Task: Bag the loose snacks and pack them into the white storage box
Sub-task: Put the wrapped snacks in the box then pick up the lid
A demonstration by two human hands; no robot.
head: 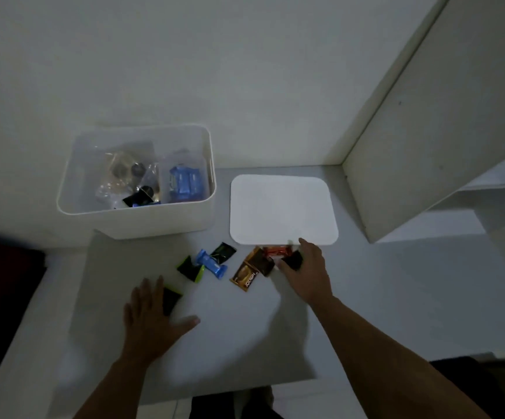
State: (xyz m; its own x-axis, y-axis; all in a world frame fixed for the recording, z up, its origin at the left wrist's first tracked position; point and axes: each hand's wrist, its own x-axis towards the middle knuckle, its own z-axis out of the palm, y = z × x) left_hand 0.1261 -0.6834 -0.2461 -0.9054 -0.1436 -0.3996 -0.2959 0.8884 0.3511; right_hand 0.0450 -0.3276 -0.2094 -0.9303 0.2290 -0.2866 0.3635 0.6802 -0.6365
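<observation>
While open white plastic storage box (136, 219) stands at worktop's (366, 297) far-left edge, flat white rounded lid (283, 210) lies just right of it, apart. Box holds clear bags of dark sweets (130, 179) and blue wrappers (184, 182). Loose snacks between box and hands: green-black packets (191, 268), blue wrapped candy (210, 263), brown sachet (245, 275), orange wrapper (277, 252). Left hand (150, 316) flat, fingers spread, resting on black-green packet (171, 299). Right hand (308, 272) near lid's front edge, fingers curled round small black packet (292, 260).
</observation>
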